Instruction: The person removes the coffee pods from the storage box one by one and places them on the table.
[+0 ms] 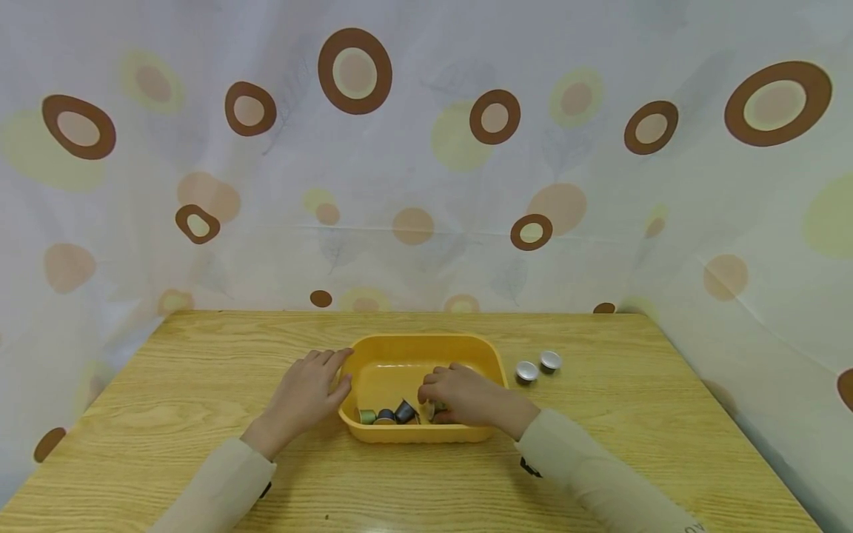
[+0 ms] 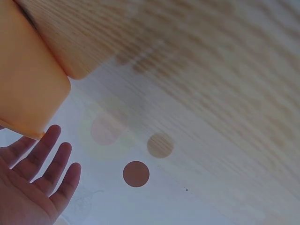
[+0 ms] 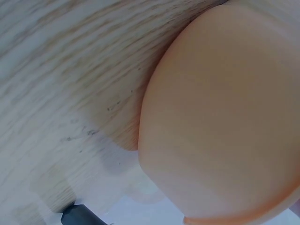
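A yellow plastic tub (image 1: pixel 426 433) stands on the table. Several coffee capsules lie along its near side, among them a green capsule (image 1: pixel 367 417) and a dark grey capsule (image 1: pixel 404 411). My left hand (image 1: pixel 303 396) is at the tub's left rim, fingers spread and fairly straight; the left wrist view shows the left fingers (image 2: pixel 49 152) by the rim. Reaching over the right side, my right hand (image 1: pixel 460 396) has curled fingers around a pale capsule (image 1: pixel 436 408) inside the tub, partly hidden by the hand. In the right wrist view the tub's wall (image 3: pixel 215 112) hides nearly all of that hand.
Two silver-lidded capsules (image 1: pixel 526 371) stand on the table, right of the tub. A dark capsule (image 3: pixel 82 215) shows at the bottom of the right wrist view. A patterned white cloth (image 1: pixel 413 148) hangs behind and beside the wooden table (image 1: pixel 220 370).
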`<state>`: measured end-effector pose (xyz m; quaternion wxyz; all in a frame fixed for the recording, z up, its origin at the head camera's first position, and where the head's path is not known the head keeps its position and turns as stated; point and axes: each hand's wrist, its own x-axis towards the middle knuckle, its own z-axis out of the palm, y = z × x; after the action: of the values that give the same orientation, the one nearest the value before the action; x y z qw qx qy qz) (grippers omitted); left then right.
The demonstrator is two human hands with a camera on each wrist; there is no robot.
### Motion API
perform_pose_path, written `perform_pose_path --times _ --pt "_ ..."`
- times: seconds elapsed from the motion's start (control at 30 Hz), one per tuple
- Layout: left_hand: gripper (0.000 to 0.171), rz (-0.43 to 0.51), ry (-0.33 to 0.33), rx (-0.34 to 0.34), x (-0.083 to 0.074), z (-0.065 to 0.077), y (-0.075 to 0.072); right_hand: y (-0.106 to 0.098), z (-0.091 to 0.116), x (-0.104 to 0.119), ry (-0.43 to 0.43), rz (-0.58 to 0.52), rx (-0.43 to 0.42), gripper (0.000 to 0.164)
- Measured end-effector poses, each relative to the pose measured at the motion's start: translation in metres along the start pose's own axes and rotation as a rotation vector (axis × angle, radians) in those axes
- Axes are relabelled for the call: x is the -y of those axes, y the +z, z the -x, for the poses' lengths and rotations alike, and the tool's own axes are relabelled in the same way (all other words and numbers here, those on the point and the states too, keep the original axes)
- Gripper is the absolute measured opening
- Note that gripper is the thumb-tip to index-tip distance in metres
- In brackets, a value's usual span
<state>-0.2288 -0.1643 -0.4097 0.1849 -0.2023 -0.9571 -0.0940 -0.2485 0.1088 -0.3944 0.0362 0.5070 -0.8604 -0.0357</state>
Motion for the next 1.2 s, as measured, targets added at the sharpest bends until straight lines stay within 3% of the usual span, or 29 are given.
perform_pose_path --times 0.5,1.2 --pt "0.04 -0.006 0.0 -0.006 0.0008 -0.0003 0.0013 0.0036 -0.0008 -0.0037 0.012 0.013 -0.057 0.017" --pt "0.04 0.021 -0.015 0.003 -0.0002 0.0006 0.0005 0.0024 0.0037 -0.0068 0.054 -0.004 -0.076 0.025"
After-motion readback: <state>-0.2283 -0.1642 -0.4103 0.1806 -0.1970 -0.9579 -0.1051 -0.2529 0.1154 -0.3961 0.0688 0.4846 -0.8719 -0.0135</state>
